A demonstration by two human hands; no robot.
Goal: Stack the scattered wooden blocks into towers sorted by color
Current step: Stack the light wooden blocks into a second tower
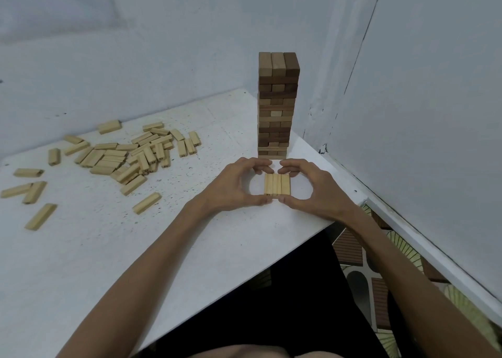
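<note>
Three light wooden blocks [277, 184] lie side by side on the white table [135, 249], in front of a tall tower of brown blocks [277, 105]. My left hand [239, 183] and my right hand [309, 186] frame this row from both sides. Fingertips curl against its far end and both thumbs press its near end. A pile of loose light blocks [135, 154] lies scattered at the left of the table.
The tower stands near the table's back right corner, close to the grey wall [407, 86]. Stray light blocks [40, 216] lie along the left side. The table's front edge runs diagonally; a patterned floor [358, 249] shows below at right.
</note>
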